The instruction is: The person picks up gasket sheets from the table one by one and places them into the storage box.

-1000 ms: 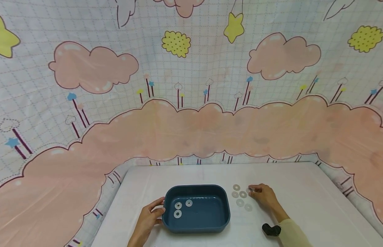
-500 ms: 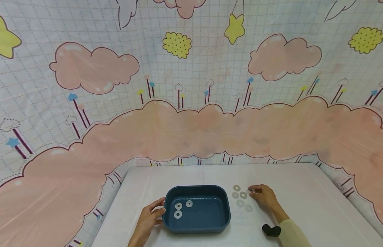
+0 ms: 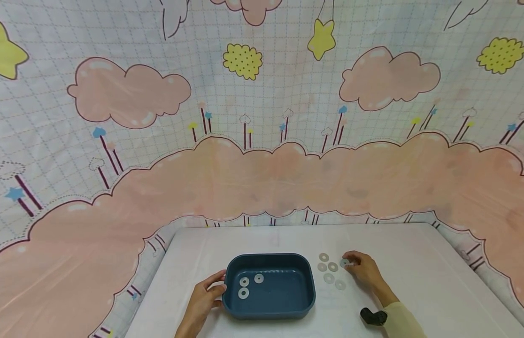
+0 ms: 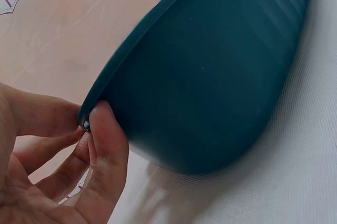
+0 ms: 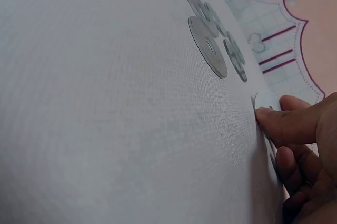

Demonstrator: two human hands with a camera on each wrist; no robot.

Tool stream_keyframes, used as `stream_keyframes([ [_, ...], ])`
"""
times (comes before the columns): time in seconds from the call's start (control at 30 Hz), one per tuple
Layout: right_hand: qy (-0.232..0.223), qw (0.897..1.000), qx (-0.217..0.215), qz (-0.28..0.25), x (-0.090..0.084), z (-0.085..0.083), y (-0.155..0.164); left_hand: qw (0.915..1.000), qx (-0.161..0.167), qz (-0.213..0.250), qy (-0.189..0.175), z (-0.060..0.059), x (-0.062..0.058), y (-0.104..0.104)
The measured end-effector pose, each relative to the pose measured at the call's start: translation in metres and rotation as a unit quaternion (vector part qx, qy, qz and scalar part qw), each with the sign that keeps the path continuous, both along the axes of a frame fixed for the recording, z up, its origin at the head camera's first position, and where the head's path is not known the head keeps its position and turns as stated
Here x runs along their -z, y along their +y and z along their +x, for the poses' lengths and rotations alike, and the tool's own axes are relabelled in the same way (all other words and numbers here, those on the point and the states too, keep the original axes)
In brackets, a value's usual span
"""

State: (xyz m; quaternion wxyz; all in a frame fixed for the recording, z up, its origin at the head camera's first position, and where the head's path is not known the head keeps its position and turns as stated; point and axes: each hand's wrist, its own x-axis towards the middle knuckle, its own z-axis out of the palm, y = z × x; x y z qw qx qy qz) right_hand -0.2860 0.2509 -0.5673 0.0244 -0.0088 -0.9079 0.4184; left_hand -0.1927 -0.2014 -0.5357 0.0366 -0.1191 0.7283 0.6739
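We count three washers [image 3: 244, 281] inside one blue tub [image 3: 304, 281]. On the table [image 3: 414, 263] we count four loose washers [image 3: 328, 278], plus a fifth washer [image 3: 344, 263] at the right hand's [image 3: 363, 270] fingertips.

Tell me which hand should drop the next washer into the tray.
Right. The right hand already has its fingers on a washer beside the loose ones, while the left hand grips the tray rim, likely steadying it.
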Motion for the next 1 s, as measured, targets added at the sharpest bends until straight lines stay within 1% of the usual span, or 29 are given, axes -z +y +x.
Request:
stream_keyframes([
  [0.1,0.000,1.000,0.000,-0.008,-0.001,0.000,-0.001,1.0000,-0.002,0.002,0.003,0.000,0.001,-0.001],
  [0.33,-0.008,1.000,0.023,-0.020,-0.002,0.002,-0.001,1.0000,-0.004,0.000,0.003,0.001,0.002,-0.002],
  [0.6,0.011,0.998,0.038,-0.044,-0.005,0.008,0.004,1.0000,0.000,-0.008,0.000,0.001,0.000,-0.001],
  [0.77,0.025,0.997,0.042,-0.054,-0.006,0.013,0.006,1.0000,0.001,-0.004,0.000,0.001,0.001,-0.003],
  [0.87,0.025,0.996,0.040,-0.075,-0.008,0.016,0.006,1.0000,0.001,-0.003,-0.003,0.000,0.003,-0.003],
  [1.0,0.012,0.992,0.039,-0.116,-0.011,0.019,0.003,1.0000,0.001,-0.005,-0.002,0.000,0.004,-0.003],
])
